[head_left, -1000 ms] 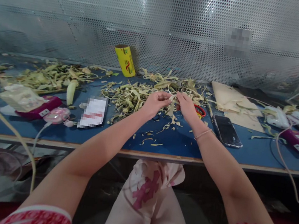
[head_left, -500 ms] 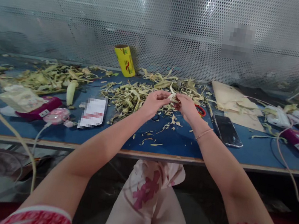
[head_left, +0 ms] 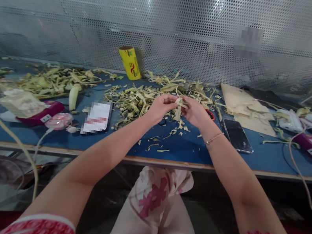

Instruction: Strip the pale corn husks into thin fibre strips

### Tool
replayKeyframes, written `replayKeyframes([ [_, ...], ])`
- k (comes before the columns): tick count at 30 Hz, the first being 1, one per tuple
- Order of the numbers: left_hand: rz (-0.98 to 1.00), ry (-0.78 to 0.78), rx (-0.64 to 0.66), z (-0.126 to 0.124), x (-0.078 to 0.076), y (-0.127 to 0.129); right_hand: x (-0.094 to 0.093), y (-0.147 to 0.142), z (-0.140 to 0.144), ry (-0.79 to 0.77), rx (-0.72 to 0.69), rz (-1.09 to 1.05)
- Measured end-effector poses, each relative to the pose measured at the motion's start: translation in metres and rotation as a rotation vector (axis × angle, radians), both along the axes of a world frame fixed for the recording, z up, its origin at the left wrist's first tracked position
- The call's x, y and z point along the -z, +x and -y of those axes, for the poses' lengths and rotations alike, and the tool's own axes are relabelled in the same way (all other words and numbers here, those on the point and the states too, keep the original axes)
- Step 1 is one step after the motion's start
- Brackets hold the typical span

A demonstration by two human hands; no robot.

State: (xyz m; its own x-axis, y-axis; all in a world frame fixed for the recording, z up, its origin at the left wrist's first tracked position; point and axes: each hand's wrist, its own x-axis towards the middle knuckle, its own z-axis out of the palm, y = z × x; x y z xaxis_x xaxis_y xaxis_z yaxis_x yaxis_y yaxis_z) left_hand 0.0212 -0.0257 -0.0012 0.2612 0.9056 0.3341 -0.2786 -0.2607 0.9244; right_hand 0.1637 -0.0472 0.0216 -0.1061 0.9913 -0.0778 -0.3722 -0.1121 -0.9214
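Both hands meet over the middle of the blue table. My left hand (head_left: 162,107) pinches a small bundle of pale dried husk strips (head_left: 178,112) from the left. From the right, my right hand (head_left: 192,110) has its fingers closed round the same husk strips, some ends hanging down between the hands. A thin strip curls up above the fingertips. Behind and left of the hands lies a heap of yellow-green dried husk pieces (head_left: 131,101). Red-handled scissors or a red ring (head_left: 210,114), partly hidden, lies beside my right wrist.
A yellow cardboard tube (head_left: 130,63) leans against the perforated metal panel (head_left: 174,24). A phone (head_left: 237,136) and brown cardboard (head_left: 237,102) lie to the right. On the left are a blurred white card (head_left: 97,118), a pink device (head_left: 58,121), a hose (head_left: 8,124) and another husk heap (head_left: 57,80).
The husk strips have turned between my fingers: the upright piece above them is thinner now, and broader ends hang below. Both hands stay in nearly the same place.
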Motion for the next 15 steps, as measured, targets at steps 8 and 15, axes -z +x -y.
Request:
replayKeyframes([
  [8,-0.025,0.002,-0.023,-0.0015,0.0011,0.0005,0.0015,0.0014,-0.0017,0.071,0.079,0.039],
  [15,-0.036,0.001,-0.037,0.0013,-0.0016,-0.0005,0.0001,-0.0005,0.0024,0.102,0.115,0.111],
])
